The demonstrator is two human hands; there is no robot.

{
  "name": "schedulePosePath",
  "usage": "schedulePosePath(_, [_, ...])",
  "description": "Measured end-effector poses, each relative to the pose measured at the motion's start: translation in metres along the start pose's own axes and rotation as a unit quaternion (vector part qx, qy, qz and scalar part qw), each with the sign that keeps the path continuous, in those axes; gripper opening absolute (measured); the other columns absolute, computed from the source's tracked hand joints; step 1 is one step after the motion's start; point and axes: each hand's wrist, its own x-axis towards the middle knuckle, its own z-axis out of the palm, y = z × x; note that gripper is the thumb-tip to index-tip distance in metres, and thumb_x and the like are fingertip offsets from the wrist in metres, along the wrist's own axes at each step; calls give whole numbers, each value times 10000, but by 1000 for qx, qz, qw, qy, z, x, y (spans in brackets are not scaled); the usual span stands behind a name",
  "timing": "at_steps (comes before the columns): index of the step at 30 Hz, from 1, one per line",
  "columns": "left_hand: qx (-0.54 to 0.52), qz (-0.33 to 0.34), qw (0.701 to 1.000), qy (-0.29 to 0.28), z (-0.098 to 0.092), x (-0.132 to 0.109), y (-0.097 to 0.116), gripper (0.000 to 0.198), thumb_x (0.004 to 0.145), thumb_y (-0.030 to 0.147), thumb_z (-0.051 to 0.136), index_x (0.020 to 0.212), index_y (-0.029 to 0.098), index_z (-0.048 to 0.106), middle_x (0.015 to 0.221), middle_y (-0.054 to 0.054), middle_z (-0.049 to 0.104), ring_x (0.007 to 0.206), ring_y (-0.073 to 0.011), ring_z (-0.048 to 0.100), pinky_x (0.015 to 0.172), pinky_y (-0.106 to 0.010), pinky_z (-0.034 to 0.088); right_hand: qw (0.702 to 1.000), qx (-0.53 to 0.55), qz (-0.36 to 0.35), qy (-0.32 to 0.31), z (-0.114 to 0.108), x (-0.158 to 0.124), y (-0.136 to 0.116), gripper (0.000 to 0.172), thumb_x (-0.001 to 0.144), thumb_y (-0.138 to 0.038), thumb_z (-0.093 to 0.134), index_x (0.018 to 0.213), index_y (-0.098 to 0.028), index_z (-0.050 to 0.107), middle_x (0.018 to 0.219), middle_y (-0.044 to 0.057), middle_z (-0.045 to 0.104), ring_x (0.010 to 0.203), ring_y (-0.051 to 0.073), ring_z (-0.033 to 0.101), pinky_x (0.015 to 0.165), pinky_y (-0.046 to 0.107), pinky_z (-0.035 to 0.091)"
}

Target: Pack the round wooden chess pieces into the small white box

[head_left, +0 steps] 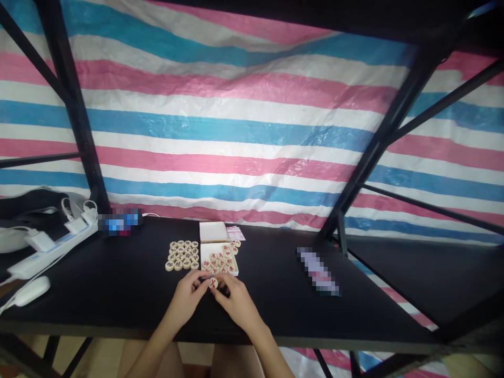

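A round xiangqi piece with a red character (213,283) is pinched between my hands, just in front of the white box. My left hand (190,290) is closed on its left side, with the thumb and fingertips at the rim. On the other side, my right hand (233,294) has its thumb and fingers curled against the piece. Several red-marked pieces (221,262) lie in the white box tray (203,252), whose near edge my fingers partly hide. Dark-marked pieces (180,256) stand in neat rows left of the tray.
Behind the tray lies the box lid (213,231), beside a printed paper (236,234). A blurred phone-like object (318,271) is on the right of the black table (271,310). A power strip (55,254) with chargers lies left. Black frame bars (356,168) flank the striped sheet (220,126).
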Motion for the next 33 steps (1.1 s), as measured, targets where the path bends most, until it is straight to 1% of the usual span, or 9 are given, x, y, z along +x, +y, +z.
schedulePosePath(2, [29, 16, 999, 41, -1, 0, -2, 246, 815, 352, 526, 915, 180, 672, 922, -61, 672, 633, -151, 586, 628, -270, 493, 999, -45, -22, 14, -4, 6, -1, 162, 828, -232, 574, 979, -209, 629, 920, 45, 643, 847, 188, 594, 770, 292, 475])
schedulePosePath(6, [89, 41, 993, 66, 0, 0, -4, 243, 810, 299, 492, 912, 187, 683, 965, -70, 651, 665, -160, 595, 693, -314, 516, 995, -88, -28, 45, -15, 38, 0, 203, 846, -256, 561, 1026, -186, 623, 973, 77, 630, 896, 199, 591, 820, 311, 466])
schedulePosePath(11, [128, 36, 989, 64, 2, 0, -3, 265, 795, 270, 478, 908, 186, 703, 1000, -90, 657, 825, -215, 627, 733, -349, 523, 985, -166, -6, -43, -11, 95, 9, 236, 838, -235, 571, 1059, -165, 616, 936, 64, 658, 893, 186, 590, 821, 288, 434])
schedulePosePath(15, [135, 27, 989, 55, 2, 0, -3, 277, 808, 254, 463, 939, 182, 697, 1022, -91, 648, 872, -220, 622, 773, -359, 517, 974, -198, -3, -107, 3, 119, 18, 173, 824, -214, 568, 969, -186, 658, 923, 58, 681, 899, 184, 599, 796, 267, 419])
schedulePosePath(21, [133, 26, 990, 43, 2, 1, -8, 279, 811, 239, 457, 954, 176, 688, 1005, -87, 642, 784, -193, 616, 794, -357, 507, 969, -196, -20, -152, 7, 122, 28, 182, 803, -165, 533, 815, -190, 713, 871, 51, 706, 854, 182, 624, 767, 246, 426])
schedulePosePath(26, [126, 28, 990, 48, 3, 2, -9, 276, 811, 248, 461, 946, 180, 692, 1000, -84, 646, 758, -186, 616, 774, -347, 508, 969, -185, -52, -158, -5, 117, 35, 354, 729, -24, 474, 886, -221, 722, 943, 16, 701, 922, 163, 609, 836, 231, 420])
schedulePosePath(29, [129, 25, 990, 48, 2, 1, -7, 277, 807, 254, 465, 949, 184, 693, 979, -77, 650, 764, -189, 623, 755, -340, 513, 974, -189, -50, -115, -26, 108, 48, 479, 708, 30, 404, 1037, -183, 680, 1057, 57, 663, 1015, 178, 563, 912, 263, 392])
schedulePosePath(31, [130, 26, 990, 50, 2, 0, -7, 274, 802, 258, 470, 945, 182, 691, 970, -75, 651, 762, -187, 626, 749, -335, 515, 976, -212, -17, -44, -42, 98, 64, 495, 712, 36, 379, 1075, -149, 661, 1049, 91, 650, 1010, 196, 551, 912, 286, 394])
schedulePosePath(33, [127, 28, 990, 56, 2, 0, -8, 262, 798, 266, 476, 926, 182, 689, 973, -75, 650, 745, -183, 626, 747, -331, 513, 970, -243, 19, -12, -54, 83, 79, 512, 720, 34, 378, 1103, -170, 652, 1086, 90, 630, 994, 195, 551, 906, 290, 396])
